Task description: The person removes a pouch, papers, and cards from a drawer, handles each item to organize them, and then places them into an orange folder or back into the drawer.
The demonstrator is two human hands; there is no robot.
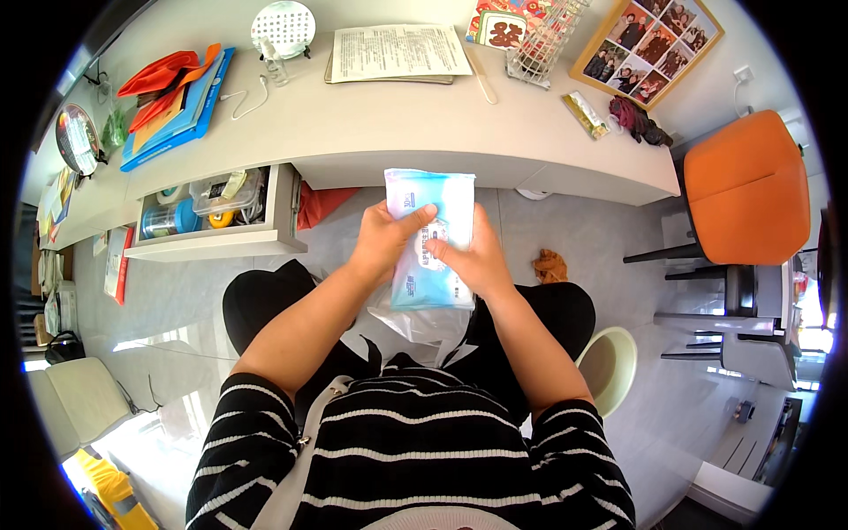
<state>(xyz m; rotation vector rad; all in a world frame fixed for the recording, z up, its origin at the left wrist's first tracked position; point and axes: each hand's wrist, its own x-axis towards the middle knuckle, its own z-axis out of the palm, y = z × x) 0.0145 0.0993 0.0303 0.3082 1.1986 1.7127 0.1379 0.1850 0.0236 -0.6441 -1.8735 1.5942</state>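
Note:
Between my two hands is a soft pale blue, white and pink plastic pack [433, 287], like a pack of wipes, held upright over my lap. My left hand [385, 238] grips its left edge with the thumb lying across the front. From the right side my right hand [477, 256] holds it, thumb pressed on the front face; the other fingers of both hands are mostly hidden behind it. Beneath the pack a crumpled white plastic bag [420, 325] lies between my legs.
An open drawer [221, 243] with tubs juts out at left. The desk [371, 119] spans the front, with folders [177, 115], papers [402, 53] and a wire rack [541, 53]. A bin [609, 371] stands by my right knee, an orange chair [746, 190] farther right.

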